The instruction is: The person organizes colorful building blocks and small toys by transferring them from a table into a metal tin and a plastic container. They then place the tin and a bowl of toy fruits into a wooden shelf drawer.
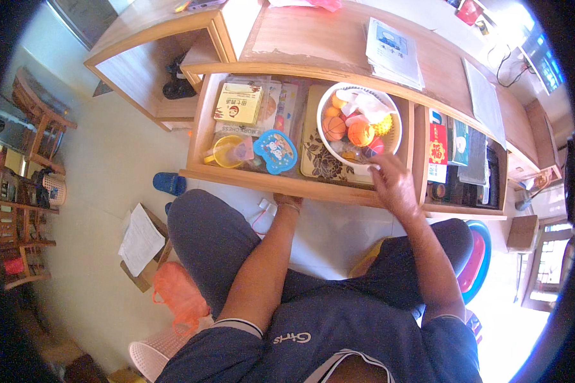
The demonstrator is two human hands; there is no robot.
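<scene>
An open wooden drawer (335, 191) is pulled out in front of me. My right hand (396, 187) reaches over its front edge, thumb and fingers pinched on the near rim of a round white plastic basket (393, 136). Small orange balls (361, 133), a spiky yellow ball (383, 125) and a crumpled white plastic bag (368, 106) fill the basket. It stands on a cream flower-patterned tray or lid (311, 165). My left hand (288, 199) is at the underside of the drawer front, its fingers mostly hidden.
In the drawer's left part are a yellow box (238, 103), a yellow cup (223, 152) and a blue cartoon-animal lid or case (275, 151). A second drawer (465, 209) holds boxes. Papers (394, 52) lie on the desktop. An orange bag (178, 292) and a blue slipper (169, 183) lie on the floor.
</scene>
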